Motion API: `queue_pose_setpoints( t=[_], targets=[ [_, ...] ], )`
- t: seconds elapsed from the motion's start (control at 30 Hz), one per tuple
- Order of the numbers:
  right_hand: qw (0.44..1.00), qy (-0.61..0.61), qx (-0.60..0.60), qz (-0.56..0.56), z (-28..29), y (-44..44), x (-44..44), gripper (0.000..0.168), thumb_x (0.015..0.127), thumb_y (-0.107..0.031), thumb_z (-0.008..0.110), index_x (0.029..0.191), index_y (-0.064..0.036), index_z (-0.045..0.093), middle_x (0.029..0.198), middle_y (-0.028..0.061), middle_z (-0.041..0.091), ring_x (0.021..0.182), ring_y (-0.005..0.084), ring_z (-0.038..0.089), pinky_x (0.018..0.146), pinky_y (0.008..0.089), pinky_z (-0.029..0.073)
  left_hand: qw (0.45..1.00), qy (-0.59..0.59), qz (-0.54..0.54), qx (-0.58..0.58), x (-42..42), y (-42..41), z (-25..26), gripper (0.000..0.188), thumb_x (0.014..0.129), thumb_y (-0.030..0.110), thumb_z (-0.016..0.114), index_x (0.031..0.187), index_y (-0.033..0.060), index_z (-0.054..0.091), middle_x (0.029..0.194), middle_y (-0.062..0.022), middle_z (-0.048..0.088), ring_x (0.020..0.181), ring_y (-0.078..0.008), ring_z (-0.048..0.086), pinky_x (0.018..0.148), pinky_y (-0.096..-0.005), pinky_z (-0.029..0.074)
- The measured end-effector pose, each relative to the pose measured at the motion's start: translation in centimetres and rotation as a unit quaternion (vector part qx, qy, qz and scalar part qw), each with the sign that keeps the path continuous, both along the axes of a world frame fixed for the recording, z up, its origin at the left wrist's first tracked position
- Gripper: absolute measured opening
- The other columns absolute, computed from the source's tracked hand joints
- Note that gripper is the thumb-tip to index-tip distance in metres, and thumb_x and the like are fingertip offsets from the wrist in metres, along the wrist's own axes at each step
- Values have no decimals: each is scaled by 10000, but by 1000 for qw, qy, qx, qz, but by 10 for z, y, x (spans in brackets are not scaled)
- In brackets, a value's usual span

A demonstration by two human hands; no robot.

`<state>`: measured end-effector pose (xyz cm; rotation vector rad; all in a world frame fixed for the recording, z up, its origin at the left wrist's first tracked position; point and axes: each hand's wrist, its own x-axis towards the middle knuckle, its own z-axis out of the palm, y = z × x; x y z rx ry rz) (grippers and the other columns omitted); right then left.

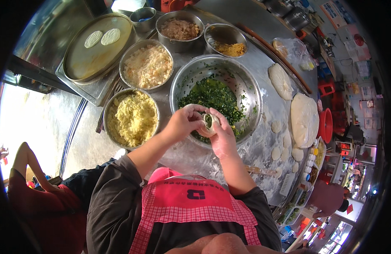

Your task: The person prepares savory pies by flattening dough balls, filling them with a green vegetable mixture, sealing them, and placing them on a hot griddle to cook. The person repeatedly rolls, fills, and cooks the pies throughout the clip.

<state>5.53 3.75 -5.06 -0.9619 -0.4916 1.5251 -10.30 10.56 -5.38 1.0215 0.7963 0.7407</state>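
Note:
Both my hands hold a small dough wrapper with chopped greens inside [209, 124] over the near part of a large steel bowl [256, 104]. My left hand [184, 120] pinches its rim from the left, fingers bent. On the other side, my right hand [222, 135] cups it, thumb at the near rim. Dark chopped greens [211, 95] lie in the bowl, with bits stuck to its wall. Flattened dough rounds [276, 126] and a wooden rolling pin [257, 170] rest on the floured metal table [257, 147] at the right.
Steel bowls of shredded yellow filling [135, 119], pale filling [148, 66], minced filling [179, 29] and orange-yellow filling [230, 49] stand around. Two flatbreads [110, 36] lie on a round griddle [97, 63]. Large dough pieces [305, 120] lie right. A person [49, 209] is at the left, another [329, 198] far right.

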Motion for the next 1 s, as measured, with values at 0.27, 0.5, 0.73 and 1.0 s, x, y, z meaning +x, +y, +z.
queue_pose_setpoints(
  t=[0.27,0.5,0.73,1.0],
  targets=[
    [994,107,-24,-18,-1,-16,4,495,933,-174,625,1380,-55,447,1311,122,539,1186,243,542,973,435,482,990,26,76,120,10,-34,-3,73,824,-19,694,861,35,661,877,-66,650,792,-189,639,738,-286,530],
    [995,81,-60,19,-6,-47,15,326,942,-40,557,1266,-57,522,1108,114,606,914,206,636,730,365,570,867,204,57,450,17,-78,20,139,736,-4,717,844,82,699,864,-79,633,835,-276,632,804,-346,524],
    [986,115,18,122,42,-72,35,468,912,-133,604,1337,-3,459,1278,136,534,1156,246,552,998,415,457,982,121,106,95,18,-112,36,182,870,-5,666,1044,-18,612,912,-51,664,816,-118,643,731,-260,537],
    [944,259,-132,158,14,-82,3,603,1021,-511,302,1394,-59,444,1389,147,506,1192,290,544,975,450,467,917,213,212,263,4,-164,19,124,822,55,717,921,60,643,1031,-78,653,897,-181,630,743,-299,542]
  ],
)
